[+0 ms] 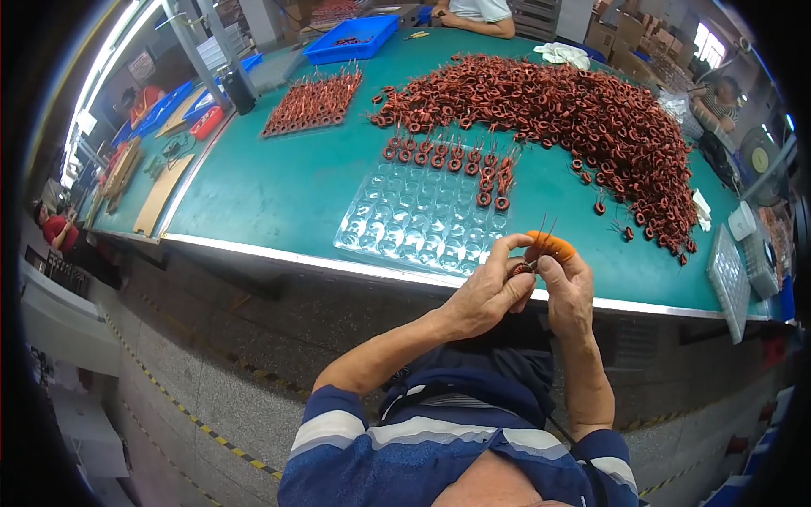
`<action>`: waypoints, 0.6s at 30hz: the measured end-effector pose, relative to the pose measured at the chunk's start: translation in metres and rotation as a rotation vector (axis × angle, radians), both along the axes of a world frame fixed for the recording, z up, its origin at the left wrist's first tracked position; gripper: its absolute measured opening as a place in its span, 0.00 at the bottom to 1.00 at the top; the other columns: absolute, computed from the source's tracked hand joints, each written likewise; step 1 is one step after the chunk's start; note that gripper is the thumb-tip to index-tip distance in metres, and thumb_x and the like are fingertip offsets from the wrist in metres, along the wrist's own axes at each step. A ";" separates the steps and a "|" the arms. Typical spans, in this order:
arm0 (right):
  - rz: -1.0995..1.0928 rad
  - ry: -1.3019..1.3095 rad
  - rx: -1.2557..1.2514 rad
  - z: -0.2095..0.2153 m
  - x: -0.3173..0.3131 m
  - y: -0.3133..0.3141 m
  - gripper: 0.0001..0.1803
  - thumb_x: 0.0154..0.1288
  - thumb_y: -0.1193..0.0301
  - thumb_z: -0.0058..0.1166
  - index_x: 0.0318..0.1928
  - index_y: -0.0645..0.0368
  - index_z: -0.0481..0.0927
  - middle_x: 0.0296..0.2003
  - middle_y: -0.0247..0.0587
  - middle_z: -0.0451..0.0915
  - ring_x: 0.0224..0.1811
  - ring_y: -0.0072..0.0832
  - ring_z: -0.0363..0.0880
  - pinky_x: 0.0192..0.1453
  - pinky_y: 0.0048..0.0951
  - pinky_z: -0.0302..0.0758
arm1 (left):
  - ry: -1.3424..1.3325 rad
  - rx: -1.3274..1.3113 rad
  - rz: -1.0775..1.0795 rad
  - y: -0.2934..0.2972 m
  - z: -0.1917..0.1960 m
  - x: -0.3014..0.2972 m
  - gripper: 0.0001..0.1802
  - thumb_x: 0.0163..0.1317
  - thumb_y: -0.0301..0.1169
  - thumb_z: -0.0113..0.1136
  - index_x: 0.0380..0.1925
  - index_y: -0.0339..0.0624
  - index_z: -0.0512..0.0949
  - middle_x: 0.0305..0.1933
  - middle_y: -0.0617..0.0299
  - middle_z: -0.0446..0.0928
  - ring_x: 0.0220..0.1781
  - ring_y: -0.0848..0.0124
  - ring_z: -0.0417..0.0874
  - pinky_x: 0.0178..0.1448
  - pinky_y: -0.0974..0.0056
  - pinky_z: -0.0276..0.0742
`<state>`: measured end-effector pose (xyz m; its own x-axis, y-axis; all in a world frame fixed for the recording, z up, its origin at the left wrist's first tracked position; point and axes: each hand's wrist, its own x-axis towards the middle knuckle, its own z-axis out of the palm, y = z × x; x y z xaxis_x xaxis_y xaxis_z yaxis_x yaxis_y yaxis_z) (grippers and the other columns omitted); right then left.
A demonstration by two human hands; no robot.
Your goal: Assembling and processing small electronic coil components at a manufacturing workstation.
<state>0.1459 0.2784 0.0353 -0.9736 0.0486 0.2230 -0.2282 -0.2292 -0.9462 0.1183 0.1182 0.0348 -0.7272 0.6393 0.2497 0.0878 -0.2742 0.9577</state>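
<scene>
both hands, left hand [486, 291] and right hand [568, 283], pinch one coil [522, 269] at lower centre, below the tray [397, 224] on the counter [270, 190].

On the desk [279, 186] before me lies a blister tray [422, 215], coils [448, 156] filling its far row, the coil heap [574, 118] behind and right.

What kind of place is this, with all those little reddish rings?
Most likely a factory assembly bench for electronic parts. A big pile of copper-wound coils lies on a long green worktable, a clear tray holds some in rows, and both hands hold one coil.
</scene>
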 end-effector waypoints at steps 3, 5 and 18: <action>-0.025 0.032 -0.056 -0.001 0.002 -0.009 0.15 0.65 0.75 0.58 0.51 0.66 0.77 0.41 0.37 0.79 0.46 0.23 0.76 0.56 0.27 0.72 | -0.073 0.047 0.055 -0.003 -0.004 -0.001 0.16 0.74 0.33 0.43 0.56 0.35 0.61 0.28 0.65 0.67 0.26 0.78 0.68 0.32 0.72 0.68; -0.087 0.035 -0.036 0.002 0.004 -0.013 0.14 0.64 0.76 0.59 0.50 0.66 0.78 0.39 0.36 0.80 0.43 0.21 0.77 0.52 0.25 0.74 | -0.081 0.055 0.097 -0.003 -0.006 0.000 0.12 0.74 0.33 0.44 0.50 0.35 0.66 0.27 0.65 0.68 0.26 0.78 0.69 0.31 0.72 0.67; -0.236 0.010 0.043 -0.009 -0.010 -0.005 0.19 0.63 0.69 0.63 0.51 0.65 0.75 0.33 0.34 0.79 0.32 0.17 0.75 0.39 0.18 0.73 | -0.134 0.165 0.295 0.003 -0.028 -0.013 0.10 0.74 0.31 0.43 0.46 0.36 0.66 0.27 0.62 0.71 0.26 0.77 0.72 0.31 0.71 0.71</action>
